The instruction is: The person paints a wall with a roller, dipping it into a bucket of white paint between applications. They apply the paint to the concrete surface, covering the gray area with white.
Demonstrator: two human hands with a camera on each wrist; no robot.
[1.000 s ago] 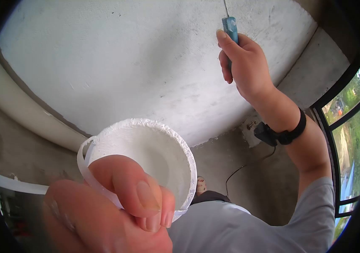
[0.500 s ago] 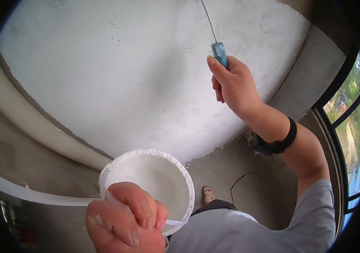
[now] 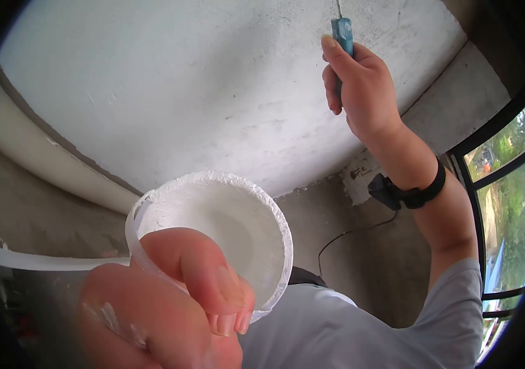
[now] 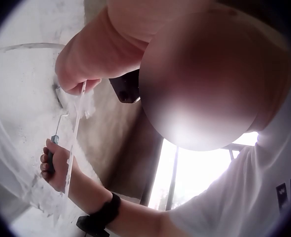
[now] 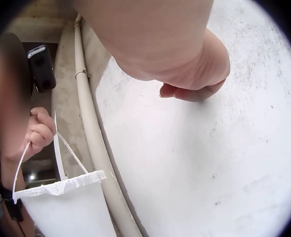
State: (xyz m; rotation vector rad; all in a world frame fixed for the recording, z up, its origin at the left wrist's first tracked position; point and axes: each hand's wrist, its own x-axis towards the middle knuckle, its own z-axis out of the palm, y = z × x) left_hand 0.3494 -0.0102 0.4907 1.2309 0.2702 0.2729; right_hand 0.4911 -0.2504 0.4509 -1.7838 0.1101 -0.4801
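My left hand (image 3: 164, 301), raised close to the head camera, grips the thin white handle (image 5: 72, 152) of a bucket. The white bucket (image 5: 69, 212) hangs below it, its rim crusted with paint; pale paint shows inside in the head view. With the thumb along its blue grip, my right hand (image 3: 370, 89) holds a paint roller (image 3: 342, 35) up in front of the white wall. The roller's bent wire (image 4: 61, 118) leads to its head close to the wall in the left wrist view. The head view cuts that end off.
A white-coated wall (image 3: 152, 74) fills the space ahead. A thick pale pipe (image 3: 53, 154) runs along its left edge. On the right stands a black-framed window (image 3: 484, 166). A dark cable (image 3: 348, 232) trails from the right wrist camera.
In the head view, the right hand and roller dropped lower at half a second ago, then came back up. The left hand and bucket also shifted down and now appear higher and closer.
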